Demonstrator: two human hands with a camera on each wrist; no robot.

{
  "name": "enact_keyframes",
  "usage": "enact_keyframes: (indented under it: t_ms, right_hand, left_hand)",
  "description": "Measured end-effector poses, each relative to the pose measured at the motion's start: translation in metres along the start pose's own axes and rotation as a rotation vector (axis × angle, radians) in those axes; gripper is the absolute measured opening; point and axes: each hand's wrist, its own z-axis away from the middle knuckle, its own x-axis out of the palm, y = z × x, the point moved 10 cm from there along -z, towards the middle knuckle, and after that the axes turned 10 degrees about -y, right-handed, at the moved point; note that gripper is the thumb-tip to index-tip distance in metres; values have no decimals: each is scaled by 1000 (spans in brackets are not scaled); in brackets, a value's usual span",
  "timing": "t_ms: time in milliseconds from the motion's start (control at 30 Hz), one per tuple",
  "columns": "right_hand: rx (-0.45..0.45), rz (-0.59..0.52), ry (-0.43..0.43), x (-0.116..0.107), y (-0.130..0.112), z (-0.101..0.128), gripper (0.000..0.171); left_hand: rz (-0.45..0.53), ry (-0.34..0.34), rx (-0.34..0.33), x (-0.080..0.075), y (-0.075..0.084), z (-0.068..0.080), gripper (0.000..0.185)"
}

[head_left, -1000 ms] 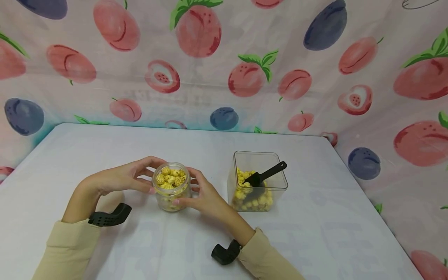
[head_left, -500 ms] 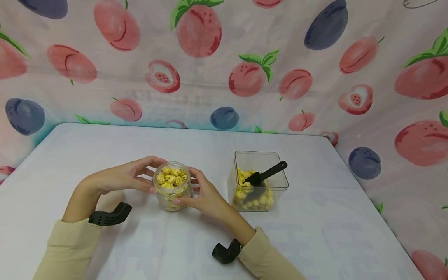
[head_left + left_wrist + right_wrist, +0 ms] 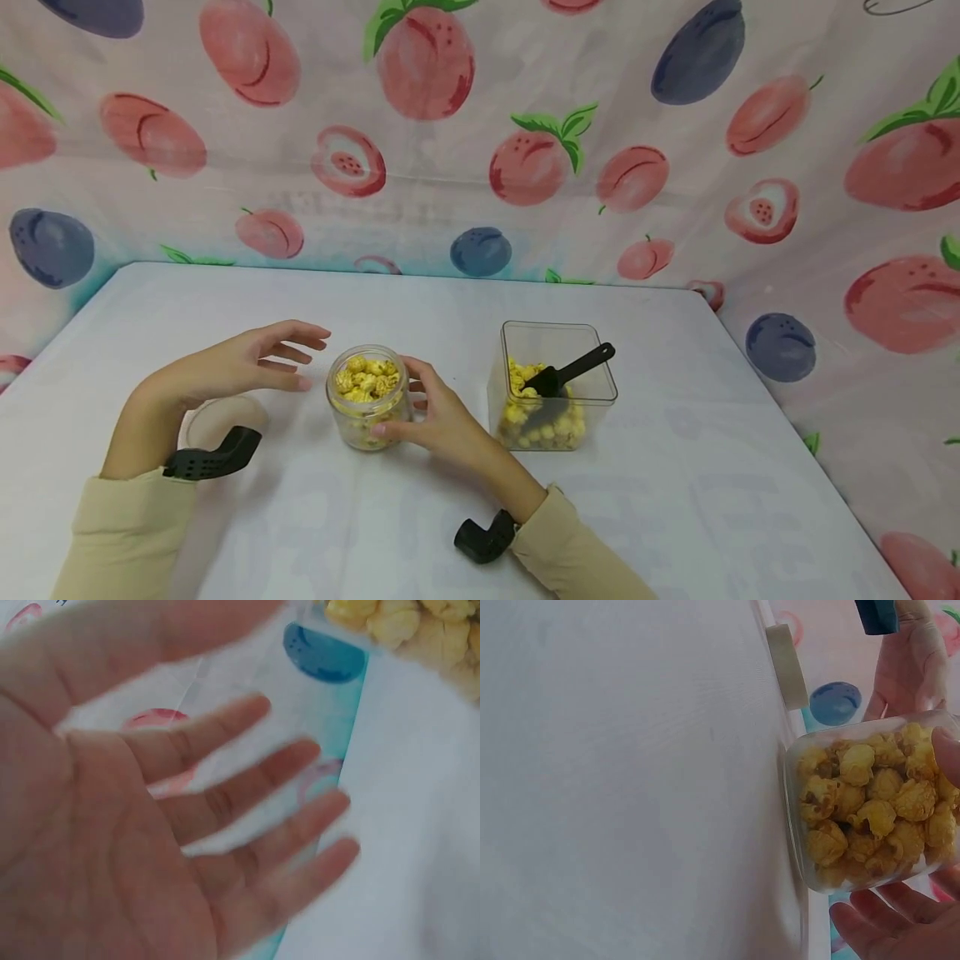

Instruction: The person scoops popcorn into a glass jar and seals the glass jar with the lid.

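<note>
A clear round jar [image 3: 367,423] of yellow popcorn [image 3: 366,379] stands upright on the table without a lid. My right hand [image 3: 442,425] grips its right side, thumb in front and fingers round the back. In the right wrist view the jar's wall [image 3: 799,847] shows popcorn packed inside. My left hand [image 3: 262,360] hovers left of the jar, apart from it, fingers spread and holding nothing. The left wrist view shows its bare palm [image 3: 112,832] and separated fingers. A pale round lid [image 3: 225,419] lies partly hidden behind the left wrist.
To the right stands a clear square container [image 3: 551,417], partly filled with popcorn, with a black scoop [image 3: 570,372] leaning in it. White cloth covers the table [image 3: 675,492]. A fruit-print curtain [image 3: 435,158] hangs behind and along the right.
My left hand has come off the jar and moved left, uncovering more of the lid. The right hand keeps its hold, and the jar has stayed in place.
</note>
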Motion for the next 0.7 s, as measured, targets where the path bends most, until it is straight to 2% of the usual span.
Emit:
enact_keyframes:
  t_ms: [200,433,600,700]
  right_hand:
    - [13,11,0,0,1,0,80]
    - [12,7,-4,1,1,0,80]
    - [9,11,-7,2,1,0,80]
    - [5,16,-8,2,1,0,80]
  left_hand:
    - [-112,6,-125,-5,-16,9,58]
    - [-211,-73,-329,-3,-45,18,68]
    - [-291,-121,-448,-1,-63,23,71]
    - [-318,-134,-492,-1,-70,26,70]
